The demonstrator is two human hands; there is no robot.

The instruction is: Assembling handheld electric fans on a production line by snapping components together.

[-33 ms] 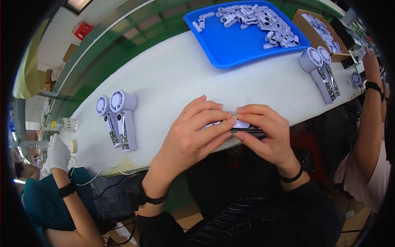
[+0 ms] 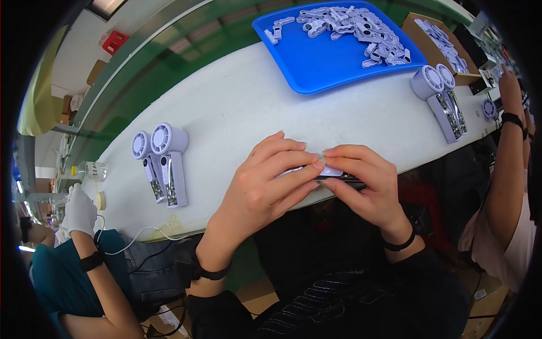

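Note:
At the near edge of the white table, my left hand (image 2: 262, 183) and my right hand (image 2: 370, 183) meet over a pale lavender fan piece (image 2: 332, 171). Both are closed on it, the fingertips pinching close together at its middle. A small round button shows on the piece, and a dark strip lies along its near side; my fingers hide most of the rest. On the table to the left lie two lavender handheld fans (image 2: 176, 169), their handles open with circuit boards showing. Two similar fans (image 2: 443, 110) lie at the right.
A blue tray (image 2: 307, 73) at the back holds many small lavender panels. Beside it stands a cardboard box (image 2: 415, 25) of similar parts. A clear bottle (image 2: 93, 171) and a white cable (image 2: 141, 230) are at the left. Co-workers sit on both sides, one wearing a white glove (image 2: 80, 212).

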